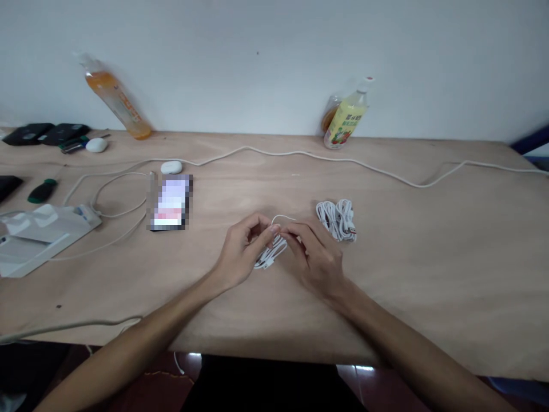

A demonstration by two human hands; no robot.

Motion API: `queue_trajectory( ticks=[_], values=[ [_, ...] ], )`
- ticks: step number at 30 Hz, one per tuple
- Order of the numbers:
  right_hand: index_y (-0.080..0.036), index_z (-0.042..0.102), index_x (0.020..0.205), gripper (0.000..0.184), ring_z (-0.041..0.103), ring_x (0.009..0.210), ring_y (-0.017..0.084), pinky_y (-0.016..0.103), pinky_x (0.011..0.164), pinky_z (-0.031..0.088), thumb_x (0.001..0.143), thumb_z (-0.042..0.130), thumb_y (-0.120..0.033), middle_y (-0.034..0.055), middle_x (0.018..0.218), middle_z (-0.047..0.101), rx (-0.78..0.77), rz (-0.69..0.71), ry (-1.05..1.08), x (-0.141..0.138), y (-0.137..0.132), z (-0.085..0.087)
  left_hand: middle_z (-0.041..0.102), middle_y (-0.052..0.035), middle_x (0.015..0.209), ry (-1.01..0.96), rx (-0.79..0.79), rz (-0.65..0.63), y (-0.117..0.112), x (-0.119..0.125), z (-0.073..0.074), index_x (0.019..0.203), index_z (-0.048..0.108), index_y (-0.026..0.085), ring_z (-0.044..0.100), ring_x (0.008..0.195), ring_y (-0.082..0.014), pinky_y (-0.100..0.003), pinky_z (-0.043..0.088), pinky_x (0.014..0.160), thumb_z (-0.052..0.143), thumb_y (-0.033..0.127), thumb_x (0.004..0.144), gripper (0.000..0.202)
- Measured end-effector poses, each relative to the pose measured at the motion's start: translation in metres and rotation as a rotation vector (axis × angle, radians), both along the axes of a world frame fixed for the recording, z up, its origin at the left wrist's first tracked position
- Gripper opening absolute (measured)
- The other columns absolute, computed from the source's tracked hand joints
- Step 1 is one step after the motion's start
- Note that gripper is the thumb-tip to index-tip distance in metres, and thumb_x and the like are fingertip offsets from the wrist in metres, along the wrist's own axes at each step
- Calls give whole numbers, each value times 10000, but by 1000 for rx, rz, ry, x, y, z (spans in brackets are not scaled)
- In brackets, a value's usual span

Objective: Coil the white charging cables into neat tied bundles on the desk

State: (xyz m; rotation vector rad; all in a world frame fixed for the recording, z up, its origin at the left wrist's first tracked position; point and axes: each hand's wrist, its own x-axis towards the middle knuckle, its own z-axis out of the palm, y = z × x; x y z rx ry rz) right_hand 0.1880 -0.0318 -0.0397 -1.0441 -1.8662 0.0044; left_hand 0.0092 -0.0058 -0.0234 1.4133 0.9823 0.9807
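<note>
A coiled white charging cable (271, 254) hangs or lies just under my fingertips, with a pale plug end showing at its lower side. My left hand (242, 249) is closed around its upper part, thumb and fingers pinched. From the right, my right hand (317, 254) meets it with thumb and forefinger pressed together. A thin white strand (283, 217) arches above the fingertips of both hands; whether it is a tie or part of the cable I cannot tell. Right of my hands lie two bundled white cables (335, 220), side by side.
A phone (171, 201) and a white earbud case (171, 167) lie to the left. An open white box (47, 237) and a screwdriver (42, 191) are farther left. A long white cord (300, 153) crosses the back. Two bottles, orange (120, 103) and yellow (346, 120), stand by the wall.
</note>
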Motion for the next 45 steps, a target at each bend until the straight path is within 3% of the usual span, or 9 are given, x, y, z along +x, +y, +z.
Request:
queue_trajectory(
  ticks=[5,13,18,28,33,37,41,45],
  values=[
    [-251,745,1049,125,741,789,191,334,713,637,1065,666,-155,39,920,792,-7,32,49,1,0,0,623,13,663,0,-7,13,0,0,1,818,639,206,537,603,-138,-271,411,574,714,471,981,320],
    [-244,755,1036,127,715,767,188,346,716,644,1054,667,-155,46,927,783,-54,27,54,2,1,-3,628,12,670,12,20,30,0,0,-2,801,635,205,536,607,-136,-271,405,572,722,469,980,330],
    [-240,721,990,129,650,679,162,320,657,598,1067,645,-170,25,891,744,-134,25,82,1,0,-1,624,16,663,13,30,15,1,0,-2,804,633,206,544,603,-134,-268,413,570,714,447,983,311],
    [-227,697,889,164,642,708,147,255,588,523,1042,655,-267,1,829,706,-508,83,410,-6,-4,7,624,14,700,-2,96,-1,-1,-1,0,832,631,207,557,619,-139,-273,424,580,689,386,1011,260],
    [-212,704,837,255,487,535,105,227,440,399,1003,700,-405,-33,696,611,-753,192,649,-7,-3,10,619,10,755,74,254,22,0,-5,-3,838,658,198,563,695,-140,-270,438,642,686,318,1025,224],
    [-203,712,803,366,420,484,92,226,416,363,942,767,-536,-61,597,505,-983,269,804,-6,-1,12,624,13,759,70,312,2,3,-6,-6,847,679,197,575,703,-140,-270,452,668,674,290,1037,212],
    [-199,751,838,363,442,531,92,215,427,368,851,852,-548,-49,648,528,-1160,277,966,-5,-2,15,633,11,759,75,331,11,4,-5,-6,836,685,198,588,710,-144,-274,465,685,682,281,1025,206],
    [-206,751,809,357,458,562,94,208,429,364,800,883,-538,-38,686,547,-1210,295,1014,-3,-1,17,661,5,753,84,274,17,4,-4,-3,836,696,199,604,713,-151,-274,471,683,698,310,1021,215]
  ],
)
